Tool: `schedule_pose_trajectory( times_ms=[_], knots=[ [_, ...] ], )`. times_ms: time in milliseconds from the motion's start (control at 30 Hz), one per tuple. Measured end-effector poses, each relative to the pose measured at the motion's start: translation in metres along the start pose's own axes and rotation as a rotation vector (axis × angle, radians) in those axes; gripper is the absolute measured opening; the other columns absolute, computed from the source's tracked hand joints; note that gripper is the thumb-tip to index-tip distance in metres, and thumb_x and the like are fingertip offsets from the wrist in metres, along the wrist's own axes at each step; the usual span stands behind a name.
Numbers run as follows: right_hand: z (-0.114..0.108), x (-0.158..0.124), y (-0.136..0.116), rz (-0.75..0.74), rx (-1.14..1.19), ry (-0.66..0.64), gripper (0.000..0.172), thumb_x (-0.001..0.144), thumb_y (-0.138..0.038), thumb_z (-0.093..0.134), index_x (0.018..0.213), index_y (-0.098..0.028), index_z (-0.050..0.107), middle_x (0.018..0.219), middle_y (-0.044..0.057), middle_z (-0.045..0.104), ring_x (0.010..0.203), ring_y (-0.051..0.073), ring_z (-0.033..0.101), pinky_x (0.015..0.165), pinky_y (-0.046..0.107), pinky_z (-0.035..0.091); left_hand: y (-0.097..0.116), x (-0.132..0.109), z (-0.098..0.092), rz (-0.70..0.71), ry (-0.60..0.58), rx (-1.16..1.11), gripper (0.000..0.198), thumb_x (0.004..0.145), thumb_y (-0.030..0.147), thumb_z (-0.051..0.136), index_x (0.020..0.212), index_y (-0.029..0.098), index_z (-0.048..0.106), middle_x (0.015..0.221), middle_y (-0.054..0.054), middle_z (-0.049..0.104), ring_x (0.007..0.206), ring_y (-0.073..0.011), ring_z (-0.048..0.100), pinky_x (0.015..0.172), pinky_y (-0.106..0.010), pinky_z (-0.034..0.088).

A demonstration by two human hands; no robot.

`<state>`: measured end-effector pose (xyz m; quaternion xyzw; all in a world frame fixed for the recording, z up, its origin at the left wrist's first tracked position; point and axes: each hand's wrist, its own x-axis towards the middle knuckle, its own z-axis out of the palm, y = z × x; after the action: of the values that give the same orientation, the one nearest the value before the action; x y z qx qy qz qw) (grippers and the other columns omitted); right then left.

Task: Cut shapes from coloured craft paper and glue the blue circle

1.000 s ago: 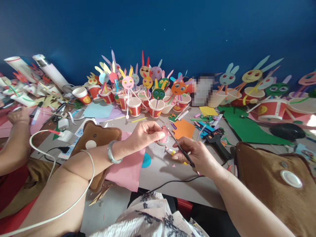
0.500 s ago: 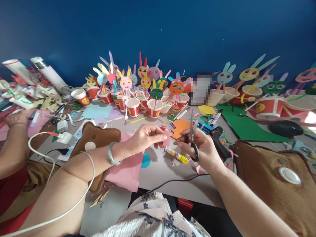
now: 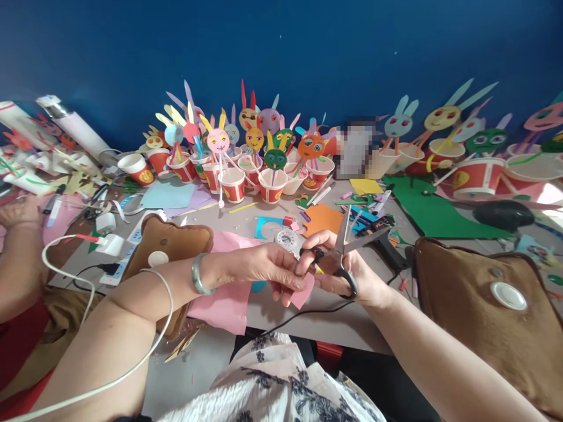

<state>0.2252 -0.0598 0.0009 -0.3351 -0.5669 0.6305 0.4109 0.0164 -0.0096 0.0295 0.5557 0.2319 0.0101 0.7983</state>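
Note:
My left hand [image 3: 270, 272] pinches a small piece of pink paper [image 3: 304, 292] between thumb and fingers, low over the table. Close beside it, my right hand [image 3: 363, 275] has its fingers through the black handles of a pair of scissors [image 3: 339, 253]. The scissor blades are spread and point up and away, apart from the paper. Fingertips of the right hand are near the paper's edge; whether they touch it I cannot tell. Behind the hands lies a tape roll [image 3: 287, 238]. A pink sheet [image 3: 220, 313] lies under my left forearm, with a blue paper disc [image 3: 258, 286] mostly hidden beside it.
Red-and-white paper cups [image 3: 231, 186] with paper animal heads line the blue wall. Brown cushioned warmers lie left [image 3: 176, 240] and right [image 3: 466, 293]. A black glue gun [image 3: 391, 249], a green sheet [image 3: 433, 214] and a power strip [image 3: 127, 258] are nearby. Another person's hand [image 3: 20, 214] is far left.
Both hands have come lower and closer together, and the pink paper has turned and moved down. The scissor blades have spread wider. The tape roll has come into sight; the glue tube is now mostly covered.

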Motion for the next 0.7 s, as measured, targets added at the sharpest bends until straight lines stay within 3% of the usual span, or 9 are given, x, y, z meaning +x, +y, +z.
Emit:
schedule_pose_trajectory(
  times_ms=[367, 433, 567, 700],
  knots=[
    [0.001, 0.000, -0.001, 0.033, 0.030, -0.043, 0.044, 0.076, -0.039, 0.085, 0.105, -0.025, 0.055, 0.078, 0.000, 0.069, 0.065, 0.017, 0.071, 0.060, 0.030, 0.057, -0.002, 0.004, -0.004, -0.028, -0.068, 0.036, 0.036, 0.078, 0.049, 0.081, 0.076, 0.015, 0.070, 0.075, -0.005, 0.072, 0.065, -0.0126, 0.067, 0.058, -0.023, 0.050],
    [0.000, 0.001, 0.000, 0.035, 0.017, -0.001, 0.045, 0.076, -0.040, 0.084, 0.106, -0.025, 0.055, 0.079, 0.001, 0.070, 0.065, 0.018, 0.071, 0.063, 0.032, 0.058, -0.004, 0.006, -0.009, 0.011, 0.010, 0.087, 0.032, 0.078, 0.045, 0.082, 0.079, 0.015, 0.072, 0.077, -0.005, 0.072, 0.066, -0.0125, 0.066, 0.060, -0.023, 0.050],
    [-0.003, 0.003, 0.002, 0.025, -0.083, 0.178, 0.047, 0.072, -0.038, 0.087, 0.104, -0.024, 0.055, 0.081, 0.004, 0.073, 0.068, 0.018, 0.071, 0.064, 0.030, 0.057, -0.007, 0.012, -0.018, 0.144, 0.309, 0.155, 0.030, 0.080, 0.042, 0.078, 0.083, 0.013, 0.070, 0.075, -0.003, 0.070, 0.065, -0.0111, 0.063, 0.059, -0.021, 0.048],
    [-0.005, 0.005, 0.004, 0.009, -0.147, 0.258, 0.048, 0.069, -0.030, 0.086, 0.107, -0.022, 0.056, 0.081, 0.004, 0.073, 0.067, 0.016, 0.067, 0.059, 0.026, 0.053, -0.011, 0.013, -0.018, 0.225, 0.393, 0.299, 0.028, 0.080, 0.038, 0.077, 0.080, 0.011, 0.069, 0.075, -0.005, 0.070, 0.065, -0.0107, 0.060, 0.059, -0.021, 0.046]
  ],
)
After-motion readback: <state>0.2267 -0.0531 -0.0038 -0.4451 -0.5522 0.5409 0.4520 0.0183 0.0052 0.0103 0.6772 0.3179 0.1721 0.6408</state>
